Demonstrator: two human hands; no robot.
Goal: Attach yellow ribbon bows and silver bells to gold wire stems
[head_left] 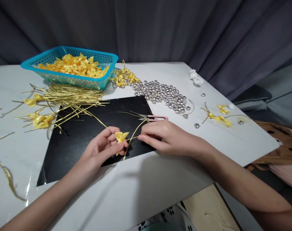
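Note:
My left hand [109, 144] pinches a yellow ribbon bow [121, 137] between thumb and fingers, above the front part of a black board [71, 154]. From the bow a thin gold wire [132, 138] runs right to my right hand [160, 136], whose thumb and forefinger are closed on its end. Just behind that hand lies a pair of pink thread snips [157, 118], blades pointing left. A curved gold wire stem [135, 130] lies on the board between my hands.
A blue basket [69, 77] of yellow ribbon bows stands at the back left. Before it lies a pile of gold wires [71, 94]. Many silver heart-shaped beads [160, 93] spread behind the board. Finished-looking yellow pieces [218, 118] and crumpled white tissue [196, 78] lie right.

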